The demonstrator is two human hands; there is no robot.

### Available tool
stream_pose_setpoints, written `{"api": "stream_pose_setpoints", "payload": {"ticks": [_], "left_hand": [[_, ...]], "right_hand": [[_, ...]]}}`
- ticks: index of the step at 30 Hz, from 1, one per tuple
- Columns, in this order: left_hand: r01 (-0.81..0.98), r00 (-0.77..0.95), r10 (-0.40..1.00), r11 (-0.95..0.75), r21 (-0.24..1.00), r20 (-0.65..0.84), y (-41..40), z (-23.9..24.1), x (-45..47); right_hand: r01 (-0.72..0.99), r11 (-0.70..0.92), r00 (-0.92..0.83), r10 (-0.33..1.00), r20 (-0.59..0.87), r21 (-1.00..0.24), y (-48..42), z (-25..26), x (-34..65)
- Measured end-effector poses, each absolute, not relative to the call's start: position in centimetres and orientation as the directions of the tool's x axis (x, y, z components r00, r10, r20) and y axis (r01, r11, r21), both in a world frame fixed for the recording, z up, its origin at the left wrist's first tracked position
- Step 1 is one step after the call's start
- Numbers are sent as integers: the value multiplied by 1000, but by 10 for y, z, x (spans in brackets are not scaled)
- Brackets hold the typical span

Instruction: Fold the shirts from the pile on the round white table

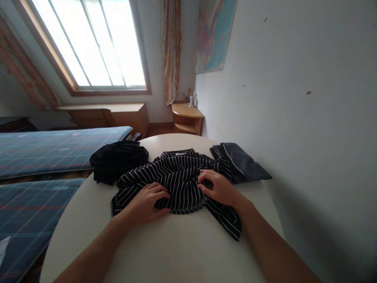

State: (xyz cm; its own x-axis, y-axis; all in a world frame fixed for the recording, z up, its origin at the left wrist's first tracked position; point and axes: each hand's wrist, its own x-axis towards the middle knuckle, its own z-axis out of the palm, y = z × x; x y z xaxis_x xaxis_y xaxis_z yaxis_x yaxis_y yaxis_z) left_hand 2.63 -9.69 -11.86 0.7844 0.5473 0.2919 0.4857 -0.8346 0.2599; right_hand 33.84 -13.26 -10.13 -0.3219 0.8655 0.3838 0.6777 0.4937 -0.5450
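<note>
A black shirt with white stripes lies spread and rumpled on the round table, collar toward the far side and sleeves out to both sides. My left hand rests on its lower left part, fingers extended over the cloth and thumb on the tabletop by the hem. At the right of the shirt's front, my right hand has its thumb and fingertips nearly together at a fold of the fabric. The right sleeve slants toward me beneath that wrist.
The white round table carries a bunched black garment on the left and a folded dark grey garment by the wall. Plaid mattresses lie left. A wooden corner shelf and low desk stand beyond.
</note>
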Motion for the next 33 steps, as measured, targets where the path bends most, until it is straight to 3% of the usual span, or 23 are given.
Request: {"api": "stream_pose_setpoints", "payload": {"ticks": [6,12,19,27,33], "left_hand": [[445,826,498,-864,234,266,-95,-117,25],[568,702,606,-793,218,375,-92,-125,27],[713,447,728,-641,284,520,-95,-123,26],[723,351,778,-579,377,522,-101,-116,36],[695,406,738,-632,342,539,-110,-118,46]], "right_hand": [[673,499,-500,851,162,-546,-134,-106,345],[704,483,-507,855,108,-521,-134,-108,346],[692,533,-512,838,189,-488,-137,-101,342],[799,456,-448,886,117,-391,-147,-104,321],[860,432,-323,873,364,-272,-160,-101,277]]}}
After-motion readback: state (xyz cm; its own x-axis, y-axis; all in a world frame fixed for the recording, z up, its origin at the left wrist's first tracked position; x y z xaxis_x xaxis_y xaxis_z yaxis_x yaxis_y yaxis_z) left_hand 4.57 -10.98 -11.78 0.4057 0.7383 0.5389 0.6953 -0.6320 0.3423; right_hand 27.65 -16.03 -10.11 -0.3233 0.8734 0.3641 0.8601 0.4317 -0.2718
